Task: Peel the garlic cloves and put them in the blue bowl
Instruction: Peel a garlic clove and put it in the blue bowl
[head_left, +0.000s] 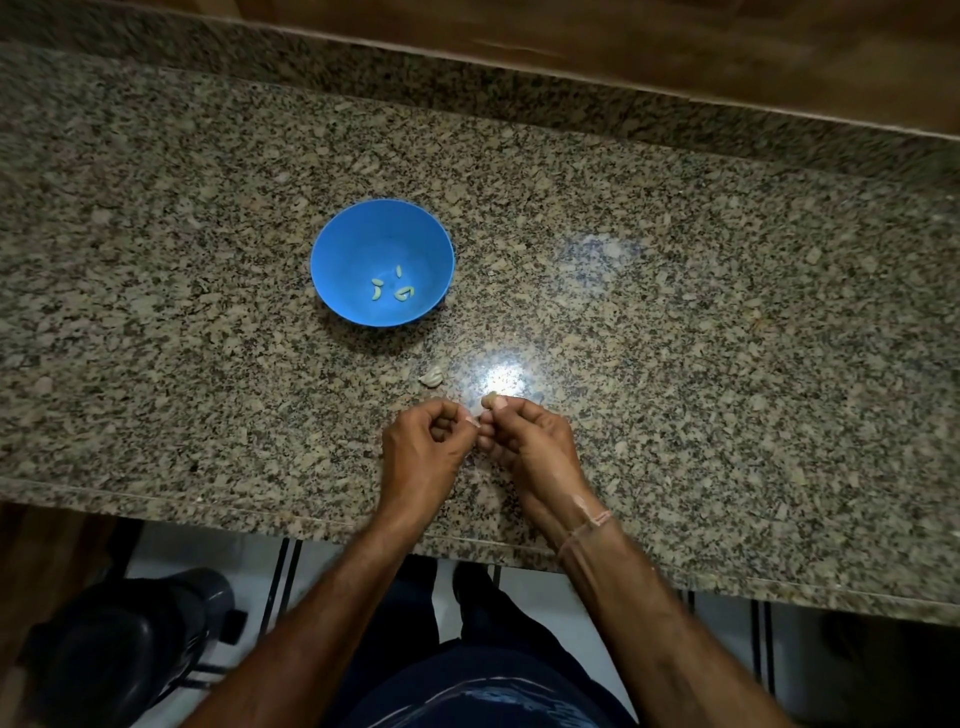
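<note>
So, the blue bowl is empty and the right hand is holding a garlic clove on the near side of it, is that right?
Not quite: the bowl is not empty. The head view shows a few peeled cloves lying in its bottom. The rest holds: the right hand pinches a garlic clove in its fingers on the near side of the bowl.
</note>
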